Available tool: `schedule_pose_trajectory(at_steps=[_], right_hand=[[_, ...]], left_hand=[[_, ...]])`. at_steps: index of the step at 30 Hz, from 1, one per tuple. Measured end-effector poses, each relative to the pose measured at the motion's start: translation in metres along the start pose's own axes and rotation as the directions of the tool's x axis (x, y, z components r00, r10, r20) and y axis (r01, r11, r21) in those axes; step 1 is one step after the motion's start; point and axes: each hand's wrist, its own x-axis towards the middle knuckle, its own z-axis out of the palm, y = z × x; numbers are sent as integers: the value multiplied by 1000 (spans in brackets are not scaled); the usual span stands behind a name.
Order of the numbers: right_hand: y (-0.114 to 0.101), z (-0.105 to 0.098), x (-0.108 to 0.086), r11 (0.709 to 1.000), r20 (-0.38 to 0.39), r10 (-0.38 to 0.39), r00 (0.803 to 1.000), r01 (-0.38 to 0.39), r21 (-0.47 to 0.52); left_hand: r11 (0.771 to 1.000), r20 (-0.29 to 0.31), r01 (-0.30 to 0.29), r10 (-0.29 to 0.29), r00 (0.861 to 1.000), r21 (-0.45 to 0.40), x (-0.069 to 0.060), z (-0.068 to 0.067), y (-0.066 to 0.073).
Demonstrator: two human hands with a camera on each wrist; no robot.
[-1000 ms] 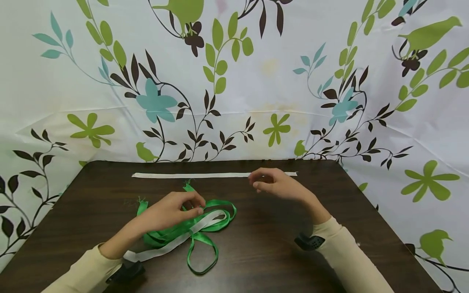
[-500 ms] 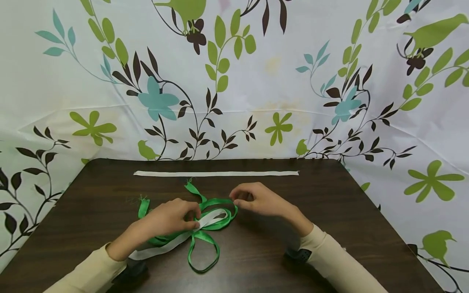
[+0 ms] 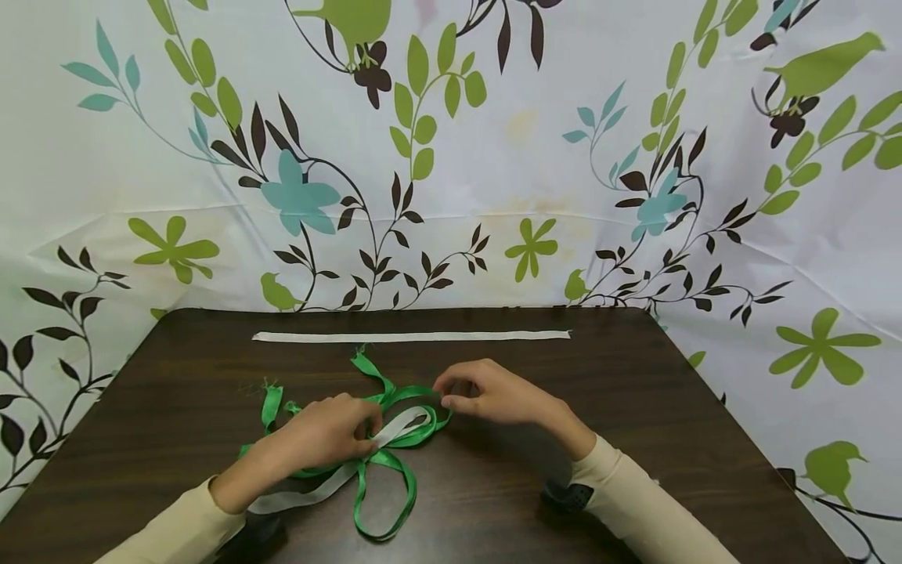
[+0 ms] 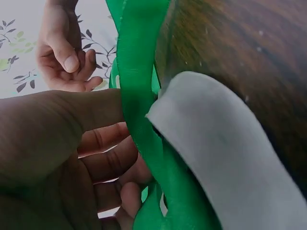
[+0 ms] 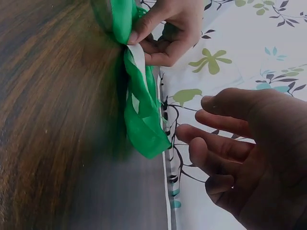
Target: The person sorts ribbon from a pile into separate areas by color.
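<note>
A white cloth (image 3: 451,204) printed with leaves and birds hung behind the dark wooden counter (image 3: 634,376), where green ribbon (image 4: 136,57), crossed by white ribbon (image 4: 225,139), lay tangled left of the middle. The left hand (image 3: 320,431) pinched the bundle, while the right hand (image 3: 493,392), loosely curved and holding nothing, hovered by its right end, contact unclear. Pulling one strand alone could have drawn the crossed loops into a knot.
</note>
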Motion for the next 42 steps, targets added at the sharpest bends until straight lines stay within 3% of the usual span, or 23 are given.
schedule_pose_trajectory(at_steps=[8,17,24,28,31,36,38,42], right_hand=[[-5,7,0,999,7,-35,999,35,6],[-13,8,0,996,31,-84,996,84,-1],[-15,11,3,984,105,-178,978,175,34],[-16,12,4,982,112,-184,977,179,54],[-16,12,4,982,108,-176,978,168,82],[-19,12,4,964,94,-235,967,219,149],[-21,12,4,948,103,-251,962,224,227],[-31,8,0,905,150,-213,965,137,403]], left_hand=[[997,30,-54,56,998,-59,-2,-2,5],[990,59,-131,133,989,-45,-7,-9,26],[977,48,-167,175,983,-129,-10,-19,31],[967,45,-188,198,979,-174,-10,-21,30],[947,45,-223,239,970,-229,-10,-21,29],[882,25,-305,336,942,-358,-11,-25,29],[861,27,-303,344,939,-409,-13,-28,31],[831,56,-263,331,942,-491,-16,-32,36]])
